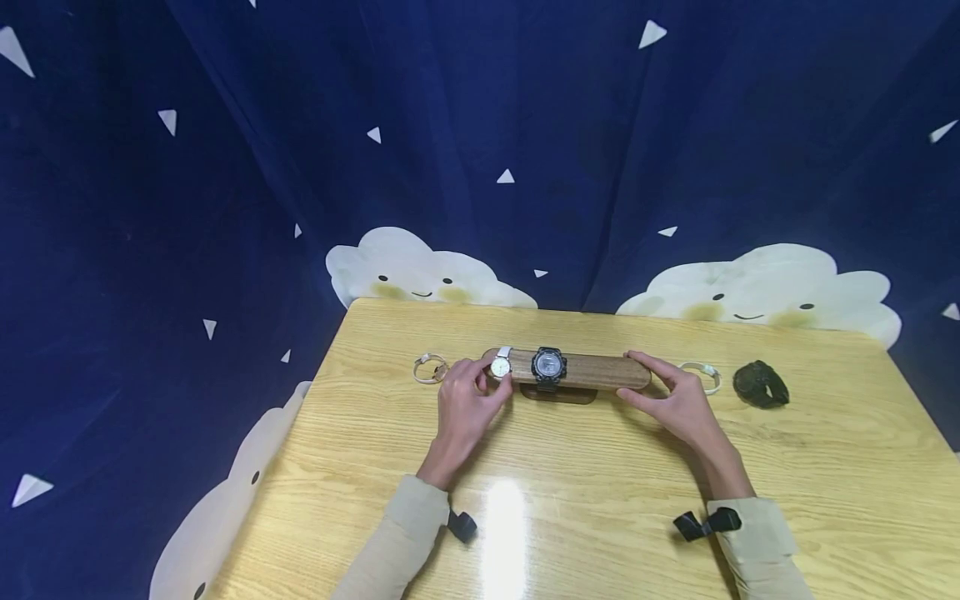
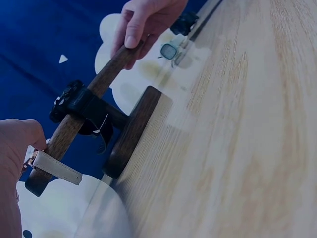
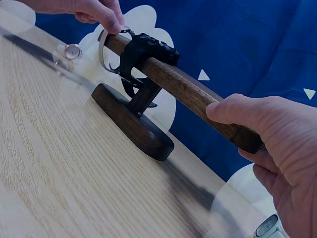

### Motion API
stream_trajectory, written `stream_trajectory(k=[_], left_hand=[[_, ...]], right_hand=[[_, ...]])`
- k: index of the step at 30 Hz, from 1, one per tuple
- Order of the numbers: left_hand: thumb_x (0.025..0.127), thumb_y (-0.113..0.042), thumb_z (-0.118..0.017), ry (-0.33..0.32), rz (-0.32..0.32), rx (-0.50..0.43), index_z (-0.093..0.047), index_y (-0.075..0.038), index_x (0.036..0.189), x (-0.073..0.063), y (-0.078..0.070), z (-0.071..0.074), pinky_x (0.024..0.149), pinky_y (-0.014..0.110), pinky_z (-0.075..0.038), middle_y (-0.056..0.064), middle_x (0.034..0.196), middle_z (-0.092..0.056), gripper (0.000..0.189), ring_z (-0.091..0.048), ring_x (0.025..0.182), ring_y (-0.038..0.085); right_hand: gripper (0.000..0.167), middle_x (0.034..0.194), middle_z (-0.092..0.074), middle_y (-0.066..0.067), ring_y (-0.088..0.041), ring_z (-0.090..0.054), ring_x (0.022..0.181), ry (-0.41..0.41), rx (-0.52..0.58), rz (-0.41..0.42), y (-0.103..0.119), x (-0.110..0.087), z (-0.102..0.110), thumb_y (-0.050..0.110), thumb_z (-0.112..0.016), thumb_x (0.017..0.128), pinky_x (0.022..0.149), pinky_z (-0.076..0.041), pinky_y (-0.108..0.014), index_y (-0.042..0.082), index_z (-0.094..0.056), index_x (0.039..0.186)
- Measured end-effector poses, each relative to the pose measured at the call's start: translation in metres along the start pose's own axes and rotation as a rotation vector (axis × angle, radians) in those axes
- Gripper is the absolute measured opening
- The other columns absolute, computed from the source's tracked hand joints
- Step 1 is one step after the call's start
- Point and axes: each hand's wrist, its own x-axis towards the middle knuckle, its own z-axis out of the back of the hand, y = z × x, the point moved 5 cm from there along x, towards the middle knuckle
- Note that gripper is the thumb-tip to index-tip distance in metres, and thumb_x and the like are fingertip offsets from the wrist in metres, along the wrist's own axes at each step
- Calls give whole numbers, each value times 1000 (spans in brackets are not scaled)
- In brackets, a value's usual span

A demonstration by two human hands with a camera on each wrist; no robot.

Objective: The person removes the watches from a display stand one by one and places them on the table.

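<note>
Wooden bar (image 1: pixel 596 370) sits between the right hand's (image 1: pixel 681 407) pinching fingers, apparently for steadiness; left hand's (image 1: pixel 462 400) fingers pinch the white-strapped watch (image 1: pixel 501 367).

Head view high, forward-down; wrist views close, opposite ends, sharing stand (image 3: pixel 183 89)

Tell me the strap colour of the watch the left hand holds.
The strap is white or off-white; the left wrist view shows it best.
</note>
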Motion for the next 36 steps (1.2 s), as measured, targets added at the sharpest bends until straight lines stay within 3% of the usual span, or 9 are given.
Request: stream_trajectory(k=[6, 14, 23, 29, 36], left_hand=[[84, -23, -85, -20, -6, 3, -78, -3, 115, 1, 0, 2, 67, 29, -52, 3, 65, -61, 38, -50, 63, 9], [83, -21, -86, -20, -12, 15, -79, -2, 111, 4, 2, 4, 75, 35, -53, 4, 64, -61, 35, -51, 63, 13], [81, -22, -86, -20, 10, 21, -80, -1, 106, 5, 3, 8, 65, 28, -49, 8, 67, -64, 34, -53, 64, 14], [81, -21, -86, -21, 22, 8, -79, 0, 106, 5, 5, 8, 63, 27, -49, 11, 70, -66, 33, -56, 64, 17], [80, -21, -86, -36, 45, 8, -79, 0, 105, 7, 9, 11, 57, 23, -47, 5, 70, -63, 33, -53, 63, 13]], right_hand=[[66, 149, -58, -16, -43, -49, 142, 1, 0, -2, -1, 0, -1, 24, -86, 88, 113, -39, -66, 10, -60, 147], [65, 150, -58, -15, -43, -48, 142, 4, 2, -3, -1, 0, 0, 25, -86, 88, 113, -39, -66, 16, -61, 148], [64, 150, -59, -14, -42, -48, 142, 6, 1, -1, -1, 0, 0, 25, -86, 88, 113, -39, -66, 21, -61, 147], [65, 149, -59, -14, -43, -48, 142, 8, -5, -2, 0, 0, 0, 25, -86, 88, 112, -39, -67, 17, -61, 147], [65, 148, -60, -14, -43, -49, 142, 6, -3, 6, 1, 0, 0, 24, -87, 88, 112, -40, -67, 17, -61, 147]])
